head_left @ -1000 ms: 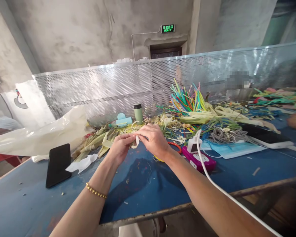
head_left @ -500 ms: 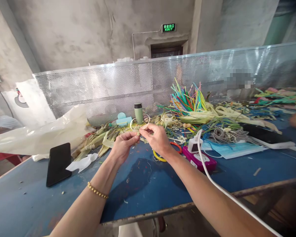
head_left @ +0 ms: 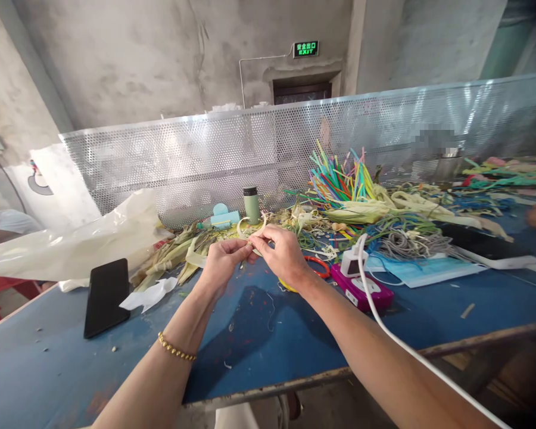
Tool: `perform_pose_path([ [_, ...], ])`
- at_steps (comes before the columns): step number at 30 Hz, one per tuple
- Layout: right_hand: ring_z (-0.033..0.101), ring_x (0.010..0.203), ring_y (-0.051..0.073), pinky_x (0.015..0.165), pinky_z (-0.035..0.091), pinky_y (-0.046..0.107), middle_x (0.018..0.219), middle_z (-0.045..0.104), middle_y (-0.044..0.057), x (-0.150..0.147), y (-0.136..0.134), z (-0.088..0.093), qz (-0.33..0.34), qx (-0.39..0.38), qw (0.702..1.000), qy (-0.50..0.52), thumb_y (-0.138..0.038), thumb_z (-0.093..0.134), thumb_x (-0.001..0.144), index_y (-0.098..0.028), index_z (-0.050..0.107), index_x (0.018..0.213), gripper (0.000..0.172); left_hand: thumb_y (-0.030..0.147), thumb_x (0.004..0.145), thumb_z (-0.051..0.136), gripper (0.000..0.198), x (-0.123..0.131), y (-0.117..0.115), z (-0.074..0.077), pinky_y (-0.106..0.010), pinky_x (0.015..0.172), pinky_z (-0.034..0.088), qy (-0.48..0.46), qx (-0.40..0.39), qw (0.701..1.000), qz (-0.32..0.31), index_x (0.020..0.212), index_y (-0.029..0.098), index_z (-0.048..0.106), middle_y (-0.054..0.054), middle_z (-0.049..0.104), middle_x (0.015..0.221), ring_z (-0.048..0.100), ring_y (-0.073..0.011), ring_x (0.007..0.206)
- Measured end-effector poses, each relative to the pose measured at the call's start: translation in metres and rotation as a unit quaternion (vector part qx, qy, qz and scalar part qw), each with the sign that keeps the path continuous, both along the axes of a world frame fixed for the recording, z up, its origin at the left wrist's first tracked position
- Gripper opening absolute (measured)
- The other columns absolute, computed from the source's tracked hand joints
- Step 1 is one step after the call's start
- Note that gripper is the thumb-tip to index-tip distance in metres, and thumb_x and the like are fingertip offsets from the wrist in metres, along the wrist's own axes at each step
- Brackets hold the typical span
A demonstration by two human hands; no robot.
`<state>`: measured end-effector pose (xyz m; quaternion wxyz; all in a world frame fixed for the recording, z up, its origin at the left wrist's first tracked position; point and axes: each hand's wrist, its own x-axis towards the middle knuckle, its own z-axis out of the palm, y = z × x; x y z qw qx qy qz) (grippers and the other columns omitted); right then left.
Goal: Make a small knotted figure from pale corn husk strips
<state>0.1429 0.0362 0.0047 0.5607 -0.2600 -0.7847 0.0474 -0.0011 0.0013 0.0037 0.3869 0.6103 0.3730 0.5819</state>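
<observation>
My left hand [head_left: 223,263] and my right hand [head_left: 283,253] meet above the blue table, both closed in a pinch. Between their fingertips is a thin pale strip [head_left: 240,227], its curved ends sticking up above the fingers; the gripped middle is hidden. Behind it stands a green bottle [head_left: 251,206] with a black lid. Dry husks [head_left: 170,256] lie beyond my left hand. Close to my right forearm are a red ring [head_left: 320,267] and a yellow ring [head_left: 287,285], the latter mostly covered by the wrist.
A black phone [head_left: 107,298] and white scrap [head_left: 149,295] lie left. Colourful sticks [head_left: 342,179] rise at the back. On the right are a purple power strip [head_left: 361,289] with a white cable, a blue mask [head_left: 438,271] and another phone [head_left: 477,244]. A perforated metal screen [head_left: 214,155] borders the table.
The pale strip's ends have shifted closer together, and my fingers have turned slightly around it. My right hand has moved a little left and down, covering more of the yellow ring.
</observation>
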Motion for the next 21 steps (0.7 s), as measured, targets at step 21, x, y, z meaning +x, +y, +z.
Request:
perform_pose_path([
  [21, 0.053, 0.054, 0.011, 0.053, 0.037, 0.024, 0.059, 0.063, 0.002, -0.001, 0.012, -0.007, 0.085, -0.246, 0.965, 0.019, -0.026, 0.057, 0.083, -0.015, 0.064, 0.060, 0.027, 0.031, 0.068, 0.075, 0.021, -0.001, 0.009, -0.010, -0.025, 0.057, 0.041, -0.058, -0.009, 0.998, -0.015, 0.073, 0.011, 0.069, -0.003, 0.064, 0.067, 0.053, -0.0110, 0.057],
])
